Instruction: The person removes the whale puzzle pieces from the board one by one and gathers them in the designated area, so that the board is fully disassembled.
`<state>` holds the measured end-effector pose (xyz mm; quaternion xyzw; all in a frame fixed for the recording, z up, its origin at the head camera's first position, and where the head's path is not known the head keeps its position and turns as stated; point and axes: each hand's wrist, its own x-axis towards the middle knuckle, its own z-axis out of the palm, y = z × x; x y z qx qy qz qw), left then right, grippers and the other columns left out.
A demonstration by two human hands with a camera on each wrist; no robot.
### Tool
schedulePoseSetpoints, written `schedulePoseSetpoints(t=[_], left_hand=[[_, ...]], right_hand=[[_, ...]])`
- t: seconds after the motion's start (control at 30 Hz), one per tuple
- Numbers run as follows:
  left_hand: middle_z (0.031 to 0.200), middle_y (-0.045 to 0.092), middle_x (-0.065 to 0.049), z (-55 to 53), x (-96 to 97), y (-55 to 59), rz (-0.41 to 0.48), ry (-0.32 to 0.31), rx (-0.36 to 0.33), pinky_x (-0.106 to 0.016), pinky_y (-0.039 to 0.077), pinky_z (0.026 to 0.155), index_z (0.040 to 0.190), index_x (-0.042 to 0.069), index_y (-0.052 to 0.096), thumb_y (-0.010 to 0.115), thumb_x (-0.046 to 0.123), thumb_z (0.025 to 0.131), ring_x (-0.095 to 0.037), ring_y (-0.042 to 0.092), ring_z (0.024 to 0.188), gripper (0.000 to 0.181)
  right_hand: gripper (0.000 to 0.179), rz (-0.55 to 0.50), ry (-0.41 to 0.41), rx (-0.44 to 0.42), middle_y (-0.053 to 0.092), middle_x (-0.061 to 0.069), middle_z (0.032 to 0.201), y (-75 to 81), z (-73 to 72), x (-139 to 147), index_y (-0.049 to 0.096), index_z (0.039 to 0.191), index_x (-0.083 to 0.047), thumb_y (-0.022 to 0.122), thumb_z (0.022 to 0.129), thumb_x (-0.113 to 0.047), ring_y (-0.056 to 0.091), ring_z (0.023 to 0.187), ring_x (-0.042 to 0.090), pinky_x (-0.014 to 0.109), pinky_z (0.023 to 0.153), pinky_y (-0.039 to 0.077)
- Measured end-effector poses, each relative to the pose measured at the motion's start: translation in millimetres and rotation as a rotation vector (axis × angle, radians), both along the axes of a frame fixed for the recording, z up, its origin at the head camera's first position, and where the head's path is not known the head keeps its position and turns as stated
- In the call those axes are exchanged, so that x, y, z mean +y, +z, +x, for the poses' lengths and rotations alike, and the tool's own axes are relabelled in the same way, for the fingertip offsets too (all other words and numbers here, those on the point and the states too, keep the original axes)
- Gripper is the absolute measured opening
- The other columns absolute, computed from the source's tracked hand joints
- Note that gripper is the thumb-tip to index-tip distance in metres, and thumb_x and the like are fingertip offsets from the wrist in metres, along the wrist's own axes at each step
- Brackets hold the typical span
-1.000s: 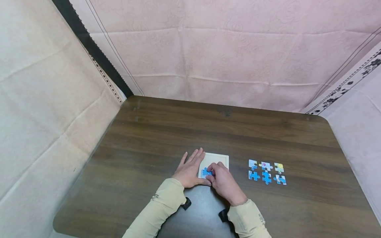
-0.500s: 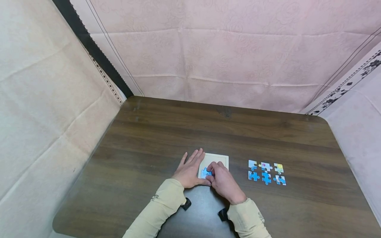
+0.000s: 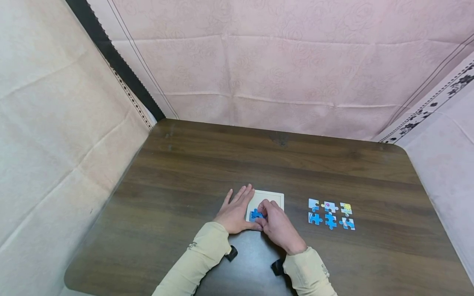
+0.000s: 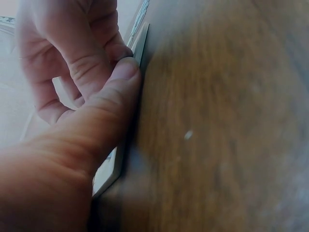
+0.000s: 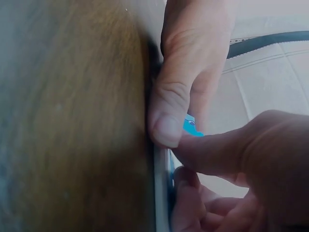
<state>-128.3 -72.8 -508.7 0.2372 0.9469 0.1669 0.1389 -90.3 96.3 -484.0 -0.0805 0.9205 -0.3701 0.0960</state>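
A pale square puzzle tray (image 3: 273, 196) lies on the brown table, its thin front edge (image 4: 108, 176) showing in the left wrist view. Across the tray's left side rests my left hand (image 3: 235, 211), fingers straight and spread, its thumb along the front edge. My right hand (image 3: 277, 225) has curled fingers and pinches a blue jigsaw piece (image 3: 254, 214) at the tray's front left corner. Part of that piece is hidden by the right fingers; in the right wrist view only a bit of its blue surface (image 5: 191, 126) shows behind the thumbs.
To the right of the tray, several loose jigsaw pieces (image 3: 331, 220) lie in two rows on the wooden table (image 3: 207, 164). Pale cloth (image 3: 281, 74) hangs behind the table and at both sides.
The blue piece turns slightly under the right fingers, its shade going lighter and then darker. Both hands stay in nearly the same place; the tray and loose pieces stay put.
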Motion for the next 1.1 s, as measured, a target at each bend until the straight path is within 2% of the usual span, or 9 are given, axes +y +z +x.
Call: schedulePoseSetpoints(t=[0.23,0.37,0.6,1.1], left_hand=[[0.163,0.006,0.000,1.0,0.0,2.3,-0.011,-0.001,-0.004,-0.050,-0.003,0.118,0.157,0.015,0.014,0.063,0.073,0.074,-0.017,0.003,0.149,0.113],[0.163,0.006,0.000,1.5,0.1,2.8,-0.018,-0.005,0.000,-0.050,-0.002,0.118,0.157,0.015,0.014,0.063,0.074,0.074,-0.017,0.003,0.149,0.114],[0.163,0.005,-0.001,0.5,0.3,3.3,-0.013,-0.005,-0.004,-0.049,-0.003,0.118,0.157,0.014,0.013,0.064,0.072,0.074,-0.016,0.001,0.149,0.113],[0.163,0.004,0.001,-0.6,0.0,0.1,-0.009,-0.005,-0.002,-0.048,-0.004,0.118,0.157,0.015,0.013,0.062,0.077,0.072,-0.015,0.000,0.149,0.116]], right_hand=[[0.017,-0.067,-0.030,0.025,0.050,0.000,0.080,-1.5,-0.4,0.2,0.058,0.094,-0.010,0.073,0.087,-0.008,0.049,0.069,0.015,0.026,0.062,0.047],[0.014,-0.106,-0.053,0.008,0.053,-0.002,0.077,-0.8,0.3,-0.2,0.059,0.092,-0.010,0.072,0.088,-0.007,0.051,0.066,0.014,0.026,0.060,0.048],[0.013,-0.177,-0.082,-0.057,0.058,-0.002,0.078,2.3,2.8,-1.3,0.059,0.091,-0.012,0.071,0.089,-0.008,0.054,0.066,0.015,0.028,0.060,0.050],[0.013,-0.233,-0.122,-0.054,0.059,-0.002,0.080,0.9,6.2,3.7,0.060,0.093,-0.013,0.071,0.089,-0.010,0.054,0.068,0.016,0.027,0.062,0.050]])
